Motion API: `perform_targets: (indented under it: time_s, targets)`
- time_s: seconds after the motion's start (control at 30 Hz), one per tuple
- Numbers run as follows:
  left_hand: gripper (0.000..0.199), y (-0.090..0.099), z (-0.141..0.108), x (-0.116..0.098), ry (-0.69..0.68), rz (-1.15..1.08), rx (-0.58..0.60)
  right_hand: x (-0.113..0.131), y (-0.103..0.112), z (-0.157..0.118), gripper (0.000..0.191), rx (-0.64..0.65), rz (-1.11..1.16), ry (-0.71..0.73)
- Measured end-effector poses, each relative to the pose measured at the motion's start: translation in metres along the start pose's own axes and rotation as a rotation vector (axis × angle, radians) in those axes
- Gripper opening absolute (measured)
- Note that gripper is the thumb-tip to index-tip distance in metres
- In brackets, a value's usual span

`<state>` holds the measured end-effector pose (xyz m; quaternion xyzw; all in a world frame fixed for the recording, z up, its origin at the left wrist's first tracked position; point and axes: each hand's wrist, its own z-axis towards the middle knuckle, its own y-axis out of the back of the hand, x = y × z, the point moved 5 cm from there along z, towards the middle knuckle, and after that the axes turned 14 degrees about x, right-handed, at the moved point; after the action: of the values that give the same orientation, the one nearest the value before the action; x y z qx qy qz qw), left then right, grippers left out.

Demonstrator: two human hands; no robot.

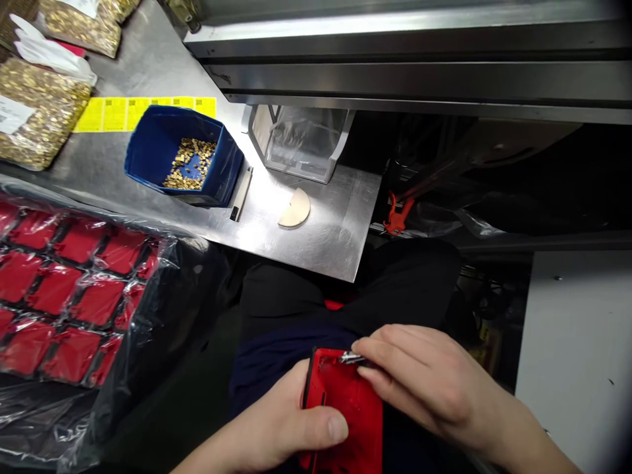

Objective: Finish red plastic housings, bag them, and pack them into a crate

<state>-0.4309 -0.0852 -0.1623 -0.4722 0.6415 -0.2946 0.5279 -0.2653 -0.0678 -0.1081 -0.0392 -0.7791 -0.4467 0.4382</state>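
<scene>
Head view, bottom centre: left hand [284, 420] grips case [359, 421], right hand [434, 382] pinches metal piece [350, 357]. Likely corner work; next needs steadiness.

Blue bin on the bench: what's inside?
Loose small gold-coloured pieces at one end of the blue bin, with bare blue patches among them. Whatever lies beneath the pieces is covered and can't be seen.

1. Left hand [276, 424]: bare; thumbnail [338, 428] short, with a rounded edge.
2. Right hand [434, 382]: bare, fingers slender.
3. Forearms [526, 431]: uncovered as far as the view reaches.
4. Upper garment [276, 355]: dark navy blue cloth, plain where visible, softly creased.
5. Trousers [284, 293]: black, matt, loose over both thighs; finer detail lost in shadow.
</scene>
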Motion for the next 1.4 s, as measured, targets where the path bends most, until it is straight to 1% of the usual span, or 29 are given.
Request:
perform_targets:
  time_s: [0.07, 0.13, 0.2, 0.23, 0.27, 0.33, 0.43, 0.5, 0.6, 0.73, 0.83, 1.0, 1.1, 1.23, 1.3, 1.4]
  targets:
    - [0.07, -0.001, 0.0, 0.002, -0.008, -0.017, 0.007, 0.005, -0.005, 0.0, 0.019, -0.035, 0.014, 0.016]
    - [0.074, -0.001, -0.001, 0.004, -0.022, -0.054, -0.017, 0.009, -0.007, -0.001, 0.019, -0.108, 0.026, -0.02]
    - [0.084, 0.001, -0.003, 0.004, -0.065, -0.079, -0.093, 0.009, -0.008, -0.004, 0.018, -0.161, 0.118, -0.137]
    - [0.091, 0.003, -0.004, 0.004, -0.098, -0.079, -0.138, 0.008, -0.011, -0.006, 0.016, -0.163, 0.202, -0.212]
    - [0.098, 0.004, -0.005, 0.003, -0.127, -0.072, -0.177, 0.006, -0.015, -0.007, 0.015, -0.147, 0.3, -0.288]
    - [0.108, 0.005, -0.005, 0.002, -0.153, -0.048, -0.225, 0.007, -0.029, -0.008, 0.013, -0.067, 0.508, -0.392]
    - [0.114, 0.007, -0.006, 0.004, -0.121, -0.029, -0.25, 0.013, -0.053, -0.005, 0.013, 0.032, 0.746, -0.465]
    - [0.115, 0.008, -0.006, 0.006, -0.096, -0.025, -0.258, 0.016, -0.065, -0.003, 0.014, 0.035, 0.859, -0.502]
    - [0.115, 0.008, -0.005, 0.01, -0.064, -0.058, -0.241, 0.018, -0.075, 0.0, 0.016, 0.001, 0.95, -0.539]
    - [0.115, 0.006, -0.004, 0.01, -0.055, -0.08, -0.225, 0.017, -0.081, 0.0, 0.015, -0.026, 1.005, -0.562]
    - [0.113, 0.005, -0.005, 0.01, -0.037, -0.064, -0.22, 0.018, -0.081, 0.001, 0.015, -0.047, 1.03, -0.545]
    - [0.111, 0.006, -0.007, 0.008, -0.048, 0.01, -0.204, 0.02, -0.079, 0.002, 0.017, -0.068, 0.999, -0.485]
    - [0.111, 0.006, -0.006, 0.006, -0.061, 0.015, -0.186, 0.017, -0.078, -0.002, 0.017, -0.121, 0.989, -0.514]
    - [0.107, 0.007, -0.005, 0.002, -0.1, 0.014, -0.18, 0.011, -0.07, -0.007, 0.014, -0.177, 0.829, -0.581]
    - [0.105, 0.006, -0.004, 0.001, -0.103, 0.027, -0.162, 0.011, -0.064, -0.006, 0.015, -0.172, 0.735, -0.573]
    - [0.103, 0.007, -0.003, 0.002, -0.092, 0.044, -0.155, 0.014, -0.058, 0.0, 0.018, -0.151, 0.667, -0.533]
